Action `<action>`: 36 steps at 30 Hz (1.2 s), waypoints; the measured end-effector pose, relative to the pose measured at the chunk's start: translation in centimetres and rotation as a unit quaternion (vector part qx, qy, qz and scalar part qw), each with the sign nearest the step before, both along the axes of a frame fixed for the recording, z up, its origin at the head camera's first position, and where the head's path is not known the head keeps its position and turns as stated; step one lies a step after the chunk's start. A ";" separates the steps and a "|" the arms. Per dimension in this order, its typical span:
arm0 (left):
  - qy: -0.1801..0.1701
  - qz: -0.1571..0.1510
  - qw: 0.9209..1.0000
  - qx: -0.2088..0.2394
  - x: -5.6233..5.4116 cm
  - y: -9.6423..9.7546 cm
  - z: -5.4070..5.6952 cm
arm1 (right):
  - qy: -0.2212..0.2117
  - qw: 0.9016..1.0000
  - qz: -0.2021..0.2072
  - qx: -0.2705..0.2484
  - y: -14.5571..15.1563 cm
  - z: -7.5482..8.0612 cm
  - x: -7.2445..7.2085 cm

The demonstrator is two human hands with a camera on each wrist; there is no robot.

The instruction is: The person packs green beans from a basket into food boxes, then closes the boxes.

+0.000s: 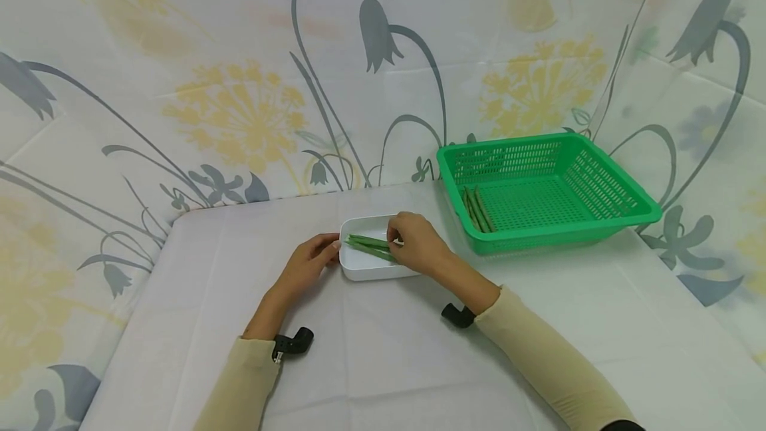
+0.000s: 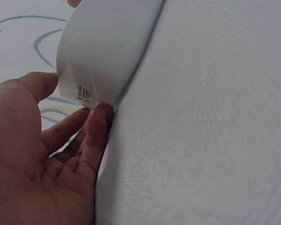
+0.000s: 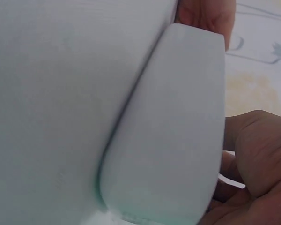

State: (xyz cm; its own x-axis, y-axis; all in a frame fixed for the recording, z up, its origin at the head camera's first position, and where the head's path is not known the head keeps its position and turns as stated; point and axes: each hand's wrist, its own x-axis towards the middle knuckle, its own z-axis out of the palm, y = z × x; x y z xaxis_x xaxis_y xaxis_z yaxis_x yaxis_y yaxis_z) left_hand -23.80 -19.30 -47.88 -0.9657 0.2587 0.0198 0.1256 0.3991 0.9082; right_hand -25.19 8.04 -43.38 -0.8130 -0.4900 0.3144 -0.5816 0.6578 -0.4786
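A small white rectangular dish (image 1: 380,273) sits on the table, holding a few long green beans (image 1: 370,245). My left hand (image 1: 304,266) holds the dish at its left end. In the left wrist view, the thumb meets the upper rim and the fingertips (image 2: 96,126) touch low on the end wall. Over the right part of the dish, my right hand (image 1: 419,245) pinches the green beans with curled fingers. Those fingertips and the beans' right ends are partly hidden. The right wrist view shows the dish's outer wall (image 3: 164,126), which blocks the beans from sight.
A green slotted basket (image 1: 556,239) stands at the back right, with several beans (image 1: 479,210) along its left side. A white cloth (image 1: 383,364) covers the table. Behind it hangs a flower-patterned curtain (image 1: 239,32).
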 end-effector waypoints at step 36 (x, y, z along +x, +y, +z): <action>-0.006 0.008 1.000 -0.004 0.0 0.3 -0.2 | 0.011 0.988 -0.115 -0.102 9.4 7.3 -1.7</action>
State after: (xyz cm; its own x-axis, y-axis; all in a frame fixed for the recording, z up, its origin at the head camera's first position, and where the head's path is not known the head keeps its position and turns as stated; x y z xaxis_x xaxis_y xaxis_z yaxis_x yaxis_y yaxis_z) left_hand -23.78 -19.04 -48.04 -0.9701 0.2427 0.0067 0.1082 0.4075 0.9068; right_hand -26.88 17.48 -36.10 -0.8873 -0.2171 0.4068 -0.4393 0.6659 -0.6029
